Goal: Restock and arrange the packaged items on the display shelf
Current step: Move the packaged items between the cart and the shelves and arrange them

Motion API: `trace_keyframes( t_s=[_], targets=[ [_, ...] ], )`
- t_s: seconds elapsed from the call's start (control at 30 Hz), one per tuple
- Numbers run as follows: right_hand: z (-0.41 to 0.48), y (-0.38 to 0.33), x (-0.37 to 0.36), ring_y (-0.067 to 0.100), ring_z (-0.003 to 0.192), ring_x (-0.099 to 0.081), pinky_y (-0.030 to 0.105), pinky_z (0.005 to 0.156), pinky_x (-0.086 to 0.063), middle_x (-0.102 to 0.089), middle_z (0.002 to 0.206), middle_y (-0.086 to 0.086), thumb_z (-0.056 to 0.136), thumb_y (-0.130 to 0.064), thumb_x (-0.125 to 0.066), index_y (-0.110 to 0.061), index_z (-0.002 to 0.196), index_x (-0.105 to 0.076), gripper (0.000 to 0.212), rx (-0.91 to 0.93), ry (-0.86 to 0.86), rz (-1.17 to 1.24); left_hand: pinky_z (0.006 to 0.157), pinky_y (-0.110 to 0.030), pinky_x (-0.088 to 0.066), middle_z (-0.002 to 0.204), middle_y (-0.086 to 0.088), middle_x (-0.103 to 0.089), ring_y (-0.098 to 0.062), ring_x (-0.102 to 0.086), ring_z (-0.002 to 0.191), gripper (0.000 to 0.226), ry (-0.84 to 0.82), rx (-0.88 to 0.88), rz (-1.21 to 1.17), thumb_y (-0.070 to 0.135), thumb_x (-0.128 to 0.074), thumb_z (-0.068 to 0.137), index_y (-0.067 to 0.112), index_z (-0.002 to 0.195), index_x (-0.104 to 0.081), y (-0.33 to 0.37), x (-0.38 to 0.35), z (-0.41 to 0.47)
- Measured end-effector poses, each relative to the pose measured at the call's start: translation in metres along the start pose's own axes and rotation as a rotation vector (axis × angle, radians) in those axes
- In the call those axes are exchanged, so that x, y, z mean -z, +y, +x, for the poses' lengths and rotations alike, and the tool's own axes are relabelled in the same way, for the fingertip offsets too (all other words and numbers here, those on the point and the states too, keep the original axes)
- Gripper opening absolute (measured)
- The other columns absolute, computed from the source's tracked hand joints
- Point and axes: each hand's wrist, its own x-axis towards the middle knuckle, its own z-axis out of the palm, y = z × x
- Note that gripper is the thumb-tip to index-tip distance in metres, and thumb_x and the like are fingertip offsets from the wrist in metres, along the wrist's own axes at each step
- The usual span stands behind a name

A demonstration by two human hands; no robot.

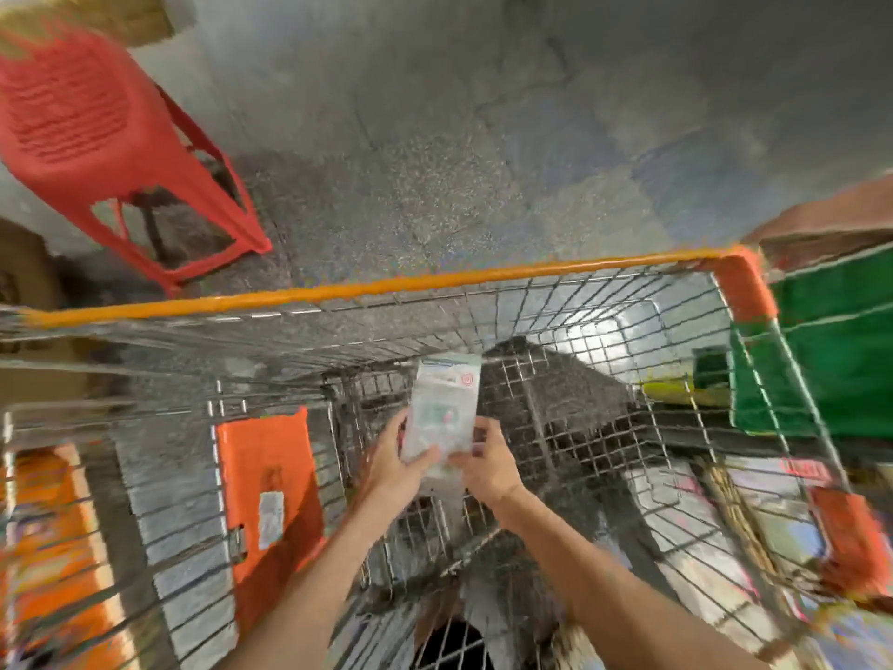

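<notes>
Between my hands, over the wire cart [483,302], I hold one clear packaged item [442,408], my left hand [398,464] pinching its near left edge and my right hand [488,464] its near right corner, with no display shelf in sight, so I judge shelving hasn't happened yet.

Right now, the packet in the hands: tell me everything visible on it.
The packet is flat, pale and rectangular, and looks like clear or whitish plastic. It has a teal strip along its top edge, a red round mark near the upper right and small green and red print in the middle. The text is too blurred to read. Its long axis points away from the person, above the basket of the wire cart. The left hand and right hand grip its near end.
</notes>
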Motion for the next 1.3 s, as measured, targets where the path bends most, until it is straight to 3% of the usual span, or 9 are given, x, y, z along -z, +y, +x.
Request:
trace_keyframes(
  t_s=[0.17,0.3,0.5,0.63,0.77,0.9,1.0,1.1,1.3],
  targets=[
    [-0.086,-0.056,0.086,0.013,0.085,-0.063,0.029,0.069,-0.056,-0.059,0.108,0.003,0.078,-0.022,-0.076,-0.018,0.115,-0.038,0.053,0.167,0.232,0.090,0.077,-0.033,-0.056,0.113,0.002,-0.066,-0.017,-0.065,0.097,0.063,-0.270,-0.142,-0.158,0.002,-0.077,0.076,0.032,0.126,-0.054,0.110,0.017,-0.055],
    [-0.156,-0.105,0.181,0.017,0.101,-0.053,0.027,0.084,-0.043,-0.049,0.117,0.008,0.070,-0.029,-0.085,-0.014,0.138,-0.030,0.089,0.358,0.401,0.021,0.079,-0.026,-0.055,0.114,-0.010,-0.070,-0.014,-0.066,0.090,0.065,-0.513,-0.373,0.058,0.019,-0.086,0.065,0.029,0.124,-0.061,0.211,0.036,-0.092],
    [-0.289,-0.114,0.306,0.025,0.088,-0.062,0.035,0.074,-0.053,-0.057,0.118,0.010,0.074,-0.024,-0.082,-0.021,0.135,-0.037,0.076,0.489,0.447,-0.103,0.087,-0.021,-0.049,0.116,0.005,-0.069,-0.006,-0.063,0.101,0.067,-0.883,-0.656,0.424,0.016,-0.081,0.063,0.027,0.126,-0.061,0.369,-0.004,-0.183],
    [-0.359,-0.083,0.366,0.022,0.083,-0.066,0.042,0.078,-0.055,-0.067,0.095,0.008,0.075,-0.026,-0.081,-0.017,0.099,-0.054,0.037,0.458,0.564,-0.044,0.070,-0.013,-0.050,0.114,-0.003,-0.066,0.000,-0.065,0.082,0.066,-0.716,-0.906,0.394,0.001,-0.078,0.074,0.021,0.132,-0.054,0.432,-0.069,-0.246],
    [-0.408,-0.026,0.397,0.021,0.068,-0.067,0.042,0.063,-0.057,-0.073,0.079,0.010,0.082,-0.017,-0.075,-0.003,0.084,-0.068,0.016,0.504,0.758,0.448,0.077,-0.021,-0.052,0.111,-0.003,-0.062,-0.007,-0.063,0.085,0.064,-0.440,-1.142,0.196,0.034,-0.085,0.068,0.029,0.123,-0.053,0.438,-0.135,-0.302],
    [-0.447,0.020,0.413,0.022,0.071,-0.068,0.035,0.060,-0.055,-0.074,0.089,0.013,0.090,-0.016,-0.065,-0.002,0.100,-0.067,0.018,0.540,0.928,0.918,0.070,-0.014,-0.044,0.098,0.000,-0.056,-0.009,-0.058,0.081,0.051,-0.624,-1.343,0.222,0.037,-0.082,0.070,0.041,0.110,-0.050,0.395,-0.205,-0.382],
    [-0.467,0.045,0.426,0.029,0.083,-0.071,0.038,0.060,-0.057,-0.072,0.101,0.018,0.089,-0.023,-0.066,-0.001,0.114,-0.059,0.034,0.578,1.027,1.047,0.086,-0.017,-0.048,0.117,0.007,-0.051,-0.004,-0.057,0.100,0.070,-0.877,-1.447,0.347,0.054,-0.079,0.066,0.045,0.126,-0.045,0.368,-0.265,-0.428],
    [-0.482,0.069,0.446,0.026,0.077,-0.071,0.032,0.051,-0.055,-0.068,0.106,0.023,0.092,-0.027,-0.063,0.000,0.119,-0.053,0.040,0.598,1.117,1.137,0.094,-0.019,-0.040,0.122,0.011,-0.040,-0.003,-0.044,0.112,0.078,-0.855,-1.526,0.420,0.062,-0.071,0.068,0.037,0.135,-0.040,0.362,-0.316,-0.459],
    [-0.507,0.104,0.493,0.022,0.096,-0.067,0.040,0.084,-0.057,-0.069,0.103,0.010,0.096,-0.034,-0.054,-0.015,0.102,-0.053,0.020,0.551,1.167,1.027,0.103,-0.026,-0.035,0.138,0.008,-0.049,-0.009,-0.042,0.128,0.054,-0.696,-1.645,0.500,0.046,-0.059,0.090,0.032,0.138,-0.041,0.377,-0.398,-0.479]
  ],
)
